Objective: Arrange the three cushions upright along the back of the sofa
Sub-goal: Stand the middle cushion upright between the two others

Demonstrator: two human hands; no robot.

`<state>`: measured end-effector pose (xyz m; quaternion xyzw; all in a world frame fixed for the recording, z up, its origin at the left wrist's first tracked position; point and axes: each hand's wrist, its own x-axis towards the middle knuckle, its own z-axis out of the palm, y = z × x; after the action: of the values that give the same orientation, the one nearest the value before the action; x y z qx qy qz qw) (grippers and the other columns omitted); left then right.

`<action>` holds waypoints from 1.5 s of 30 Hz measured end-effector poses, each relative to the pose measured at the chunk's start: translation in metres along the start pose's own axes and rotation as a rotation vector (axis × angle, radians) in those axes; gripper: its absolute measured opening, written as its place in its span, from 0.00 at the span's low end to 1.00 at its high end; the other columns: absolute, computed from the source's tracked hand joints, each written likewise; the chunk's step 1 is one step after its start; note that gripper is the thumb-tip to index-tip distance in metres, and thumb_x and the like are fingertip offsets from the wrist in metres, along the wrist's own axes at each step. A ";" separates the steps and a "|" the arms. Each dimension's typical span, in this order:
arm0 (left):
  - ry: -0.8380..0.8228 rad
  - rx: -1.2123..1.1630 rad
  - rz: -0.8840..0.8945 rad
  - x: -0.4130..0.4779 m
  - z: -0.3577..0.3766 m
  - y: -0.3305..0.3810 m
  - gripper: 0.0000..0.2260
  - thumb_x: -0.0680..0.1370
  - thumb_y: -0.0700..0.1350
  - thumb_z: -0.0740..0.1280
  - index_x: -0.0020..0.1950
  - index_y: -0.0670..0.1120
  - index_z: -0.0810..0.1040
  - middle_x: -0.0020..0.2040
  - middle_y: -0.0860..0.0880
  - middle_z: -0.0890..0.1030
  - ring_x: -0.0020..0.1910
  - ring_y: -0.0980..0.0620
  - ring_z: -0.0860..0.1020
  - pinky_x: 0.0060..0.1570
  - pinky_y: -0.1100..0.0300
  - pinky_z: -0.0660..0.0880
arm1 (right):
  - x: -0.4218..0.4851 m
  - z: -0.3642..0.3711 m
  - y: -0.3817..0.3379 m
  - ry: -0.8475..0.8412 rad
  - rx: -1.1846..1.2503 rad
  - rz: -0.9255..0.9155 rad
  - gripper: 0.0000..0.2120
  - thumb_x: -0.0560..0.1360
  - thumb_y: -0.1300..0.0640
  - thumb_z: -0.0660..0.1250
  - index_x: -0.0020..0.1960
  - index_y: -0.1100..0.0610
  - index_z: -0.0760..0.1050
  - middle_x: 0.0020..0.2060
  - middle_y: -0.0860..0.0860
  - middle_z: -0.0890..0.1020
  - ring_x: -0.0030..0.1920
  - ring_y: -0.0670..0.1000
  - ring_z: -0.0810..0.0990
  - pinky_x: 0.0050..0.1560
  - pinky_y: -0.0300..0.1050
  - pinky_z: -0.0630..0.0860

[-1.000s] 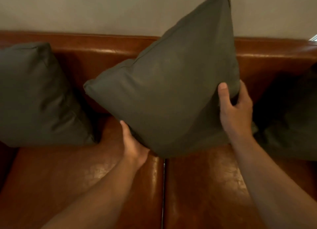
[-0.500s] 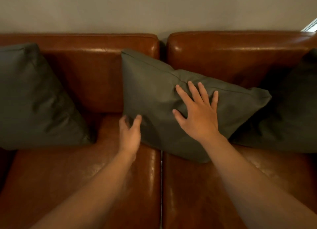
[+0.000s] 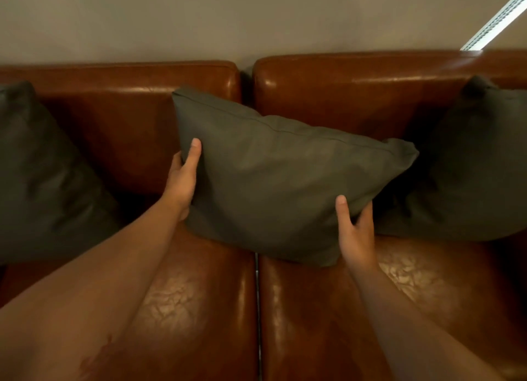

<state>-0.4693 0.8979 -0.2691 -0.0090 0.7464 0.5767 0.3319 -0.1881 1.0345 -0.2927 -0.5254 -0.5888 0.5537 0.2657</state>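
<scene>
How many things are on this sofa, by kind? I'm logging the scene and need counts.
Grey-green cushions: 3, the left cushion, the middle cushion, the right cushion
Hands: 2, the left hand and right hand, both gripping the middle cushion
Total: 5

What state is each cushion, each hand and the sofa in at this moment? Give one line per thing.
Middle cushion: tilted, gripped at both sides.
Left cushion: propped against the backrest.
Right cushion: propped against the backrest.
Left hand: gripping.
Right hand: gripping.
Sofa: seats bare in front.
</scene>
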 end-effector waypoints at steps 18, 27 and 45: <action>-0.125 -0.577 -0.667 -0.099 0.036 -0.070 0.42 0.77 0.72 0.46 0.82 0.45 0.55 0.78 0.39 0.65 0.75 0.37 0.66 0.69 0.29 0.61 | 0.020 0.093 -0.178 -0.335 -1.128 -0.831 0.40 0.74 0.31 0.60 0.81 0.43 0.51 0.81 0.52 0.56 0.80 0.61 0.48 0.77 0.66 0.43; -0.022 -0.230 -0.304 -0.071 0.029 -0.049 0.31 0.75 0.68 0.64 0.72 0.50 0.72 0.67 0.48 0.78 0.62 0.46 0.79 0.64 0.42 0.75 | 0.020 0.092 -0.117 -0.304 -1.159 -0.959 0.44 0.75 0.39 0.66 0.82 0.46 0.45 0.82 0.53 0.46 0.81 0.61 0.41 0.78 0.62 0.42; -0.011 -0.008 0.276 -0.018 -0.012 -0.006 0.40 0.65 0.60 0.79 0.73 0.58 0.67 0.63 0.62 0.78 0.62 0.63 0.77 0.67 0.56 0.73 | 0.040 0.035 -0.049 -0.210 -0.251 -0.238 0.59 0.63 0.35 0.77 0.81 0.40 0.43 0.79 0.44 0.59 0.78 0.50 0.61 0.74 0.60 0.65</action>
<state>-0.4589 0.8792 -0.2634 0.0956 0.7363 0.6200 0.2536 -0.2474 1.0660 -0.2662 -0.4205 -0.7357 0.4922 0.1988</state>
